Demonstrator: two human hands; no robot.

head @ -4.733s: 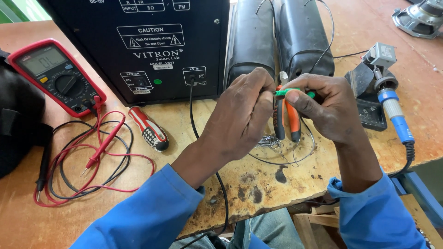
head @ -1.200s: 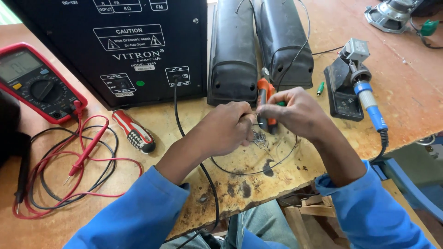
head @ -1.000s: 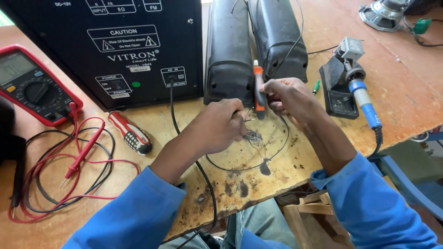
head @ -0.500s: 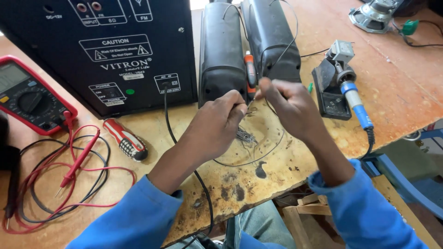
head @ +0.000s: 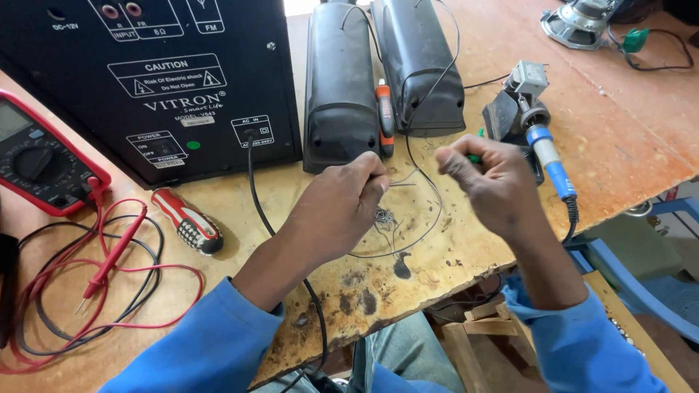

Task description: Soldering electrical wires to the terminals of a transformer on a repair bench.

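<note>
Pinching thin wire (head: 402, 181) in left hand (head: 341, 207), w/ right hand (head: 489, 182) curled nr worktop (head: 408, 291) front edge, strands could be snapped by tugging.

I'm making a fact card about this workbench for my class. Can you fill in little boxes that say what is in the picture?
Place: wooden workbench, scorched in spots
Left hand: pinching the end of a thin wire
Right hand: raised beside it, something small and green between its fingers
Behind the hands: two small black speakers, an orange-handled tool between them
Left side: big black speaker box, red multimeter with red and black leads, red-and-white screwdriver
Right side: blue-handled soldering iron on its stand
</note>
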